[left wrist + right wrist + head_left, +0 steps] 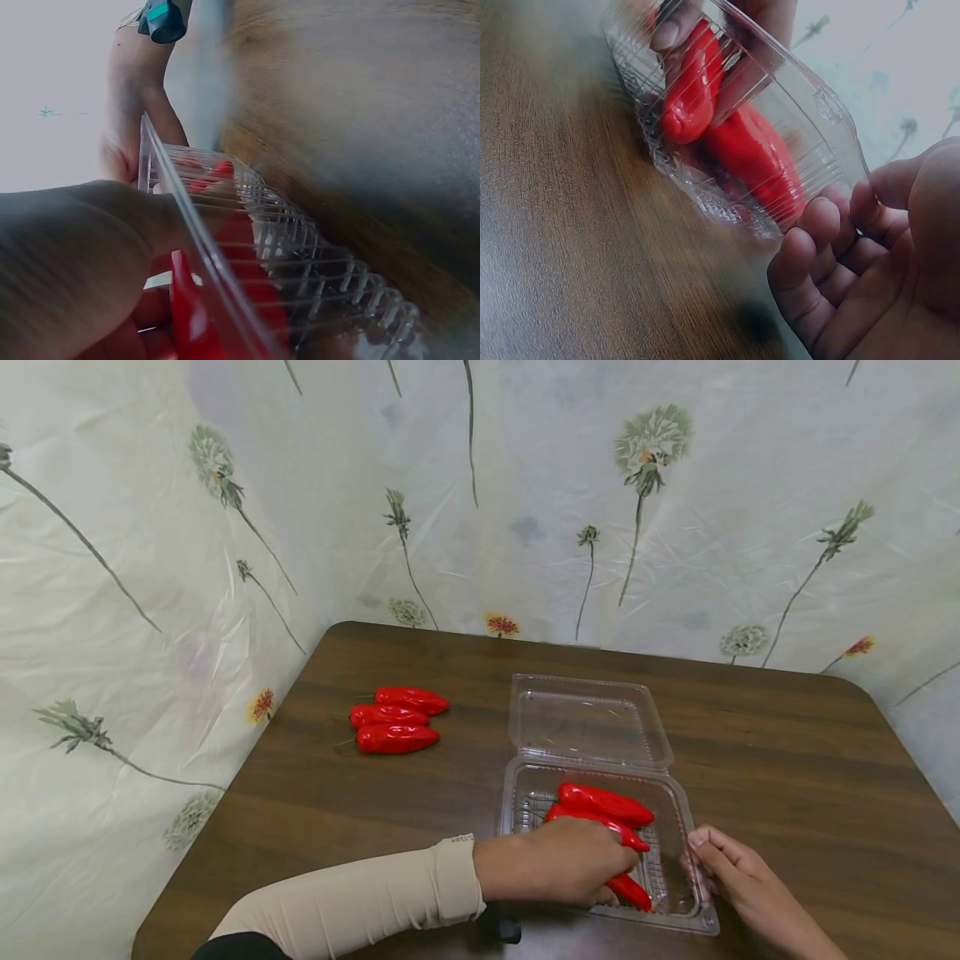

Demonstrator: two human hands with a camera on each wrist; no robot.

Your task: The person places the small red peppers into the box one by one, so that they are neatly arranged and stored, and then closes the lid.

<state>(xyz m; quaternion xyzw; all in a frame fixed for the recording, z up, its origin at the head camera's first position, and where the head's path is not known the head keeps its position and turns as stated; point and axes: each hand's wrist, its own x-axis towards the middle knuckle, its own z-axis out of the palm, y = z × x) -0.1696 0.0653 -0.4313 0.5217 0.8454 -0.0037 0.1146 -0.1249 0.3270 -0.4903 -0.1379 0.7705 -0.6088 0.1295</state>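
A clear plastic clamshell container (686,810) lies with its lid folded back on the wooden table. My left hand (566,862) reaches into its base and grips a red pepper (630,892) near the front wall. In the right wrist view, fingers and thumb lie on both sides of that pepper (688,112). Two more red peppers lie behind it in the base; the rear one (606,803) shows fully, while my left hand partly covers the middle one (633,838). At the right side, my right hand (742,872) pinches the container's rim between thumb and fingers.
Three red peppers (397,739) lie in a group on the left of the table (450,793), stems pointing left. The open lid (588,718) extends toward the back. A flower-patterned sheet (525,527) hangs behind the table and along its left side.
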